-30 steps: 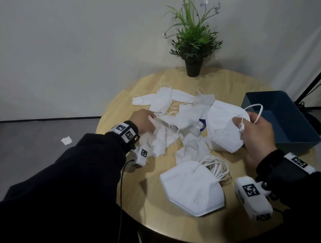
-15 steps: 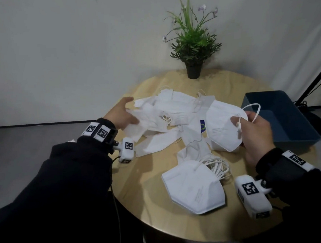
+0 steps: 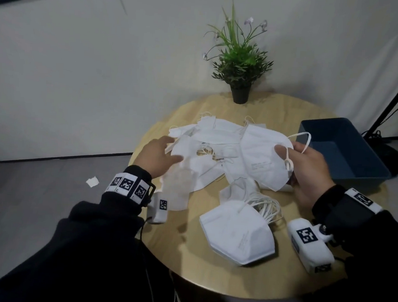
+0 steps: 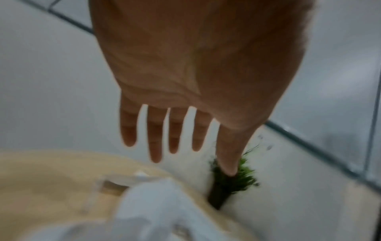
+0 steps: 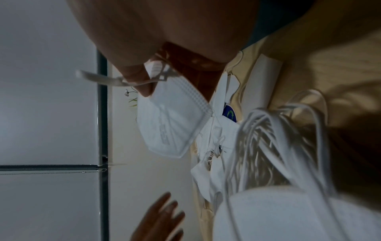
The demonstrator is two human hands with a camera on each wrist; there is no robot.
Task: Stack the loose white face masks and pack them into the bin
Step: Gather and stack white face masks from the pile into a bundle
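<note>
My right hand (image 3: 294, 155) pinches the right edge of a folded white mask (image 3: 261, 157), held above the table; the same held mask (image 5: 169, 119) shows in the right wrist view under my thumb. My left hand (image 3: 160, 153) hovers flat with straight, spread fingers (image 4: 154, 138) over the left side of a loose pile of white masks (image 3: 208, 139), holding nothing. A neat stack of folded masks (image 3: 236, 236) with ear loops on top lies near the table's front. The dark blue bin (image 3: 349, 137) stands empty at the right edge.
A potted green plant (image 3: 240, 66) stands at the back of the round wooden table (image 3: 163, 247). Empty wrappers (image 3: 179, 184) lie under my left wrist. A black stand (image 3: 394, 101) rises right of the bin. A scrap of paper (image 3: 92, 181) lies on the floor.
My left hand let go of the bunched masks, swung left and now hovers with its fingers spread over the pile's left side. My right hand stays put with its mask.
</note>
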